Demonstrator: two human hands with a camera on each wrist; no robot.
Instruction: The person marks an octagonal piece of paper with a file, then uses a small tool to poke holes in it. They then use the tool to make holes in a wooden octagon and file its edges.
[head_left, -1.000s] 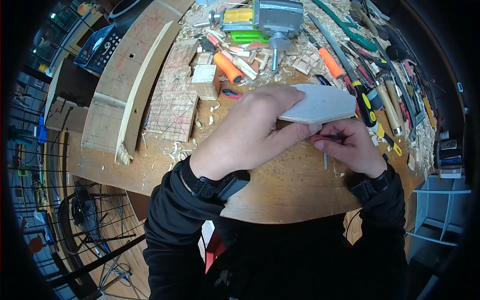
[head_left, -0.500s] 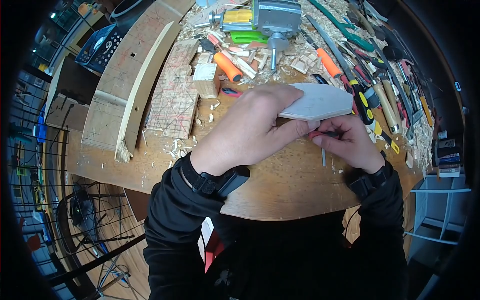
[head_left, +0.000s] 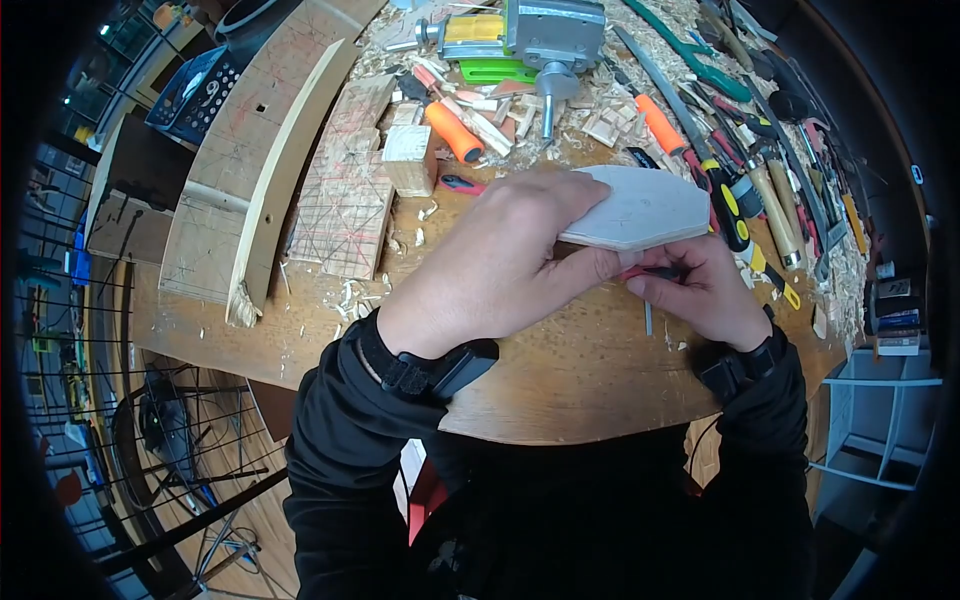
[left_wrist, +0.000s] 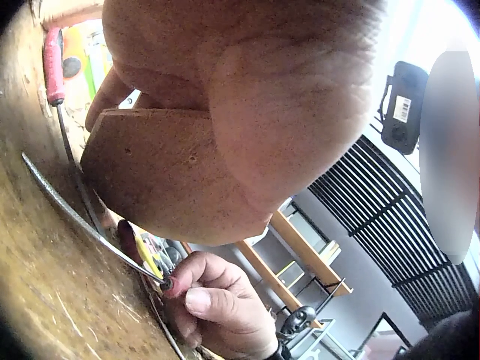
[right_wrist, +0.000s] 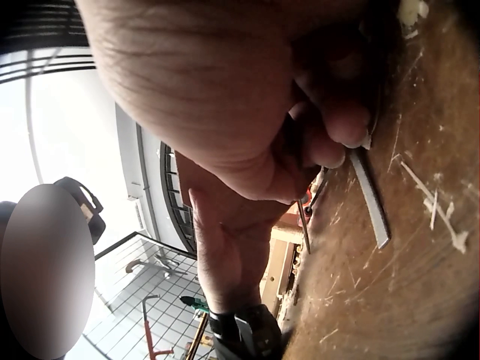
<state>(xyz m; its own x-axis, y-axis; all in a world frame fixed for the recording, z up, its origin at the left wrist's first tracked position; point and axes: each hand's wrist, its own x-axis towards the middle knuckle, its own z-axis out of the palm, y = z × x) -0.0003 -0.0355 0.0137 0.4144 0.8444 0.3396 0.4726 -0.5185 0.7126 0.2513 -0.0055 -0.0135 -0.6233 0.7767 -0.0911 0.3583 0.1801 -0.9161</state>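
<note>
A pale flat wooden board [head_left: 640,208] with angled corners is held up over the bench by my left hand [head_left: 500,265], thumb along its near edge and fingers over the far side. Its underside [left_wrist: 161,169] shows brown and shaded in the left wrist view. Just below the board's right part, my right hand [head_left: 705,295] pinches the red handle [left_wrist: 174,287] of a slim file [left_wrist: 82,217]. The file's grey blade [right_wrist: 371,199] points down toward the bench top, away from the board.
A vise [head_left: 555,40] stands at the back among shavings. Orange-handled tools [head_left: 455,135], a wood block [head_left: 410,160] and marked planks [head_left: 340,200] lie to the left. Chisels, files and a yellow-black handle [head_left: 730,210] crowd the right. The bench's front edge [head_left: 560,440] is near my body.
Both hands keep their grips. The board and the file shift only slightly.
</note>
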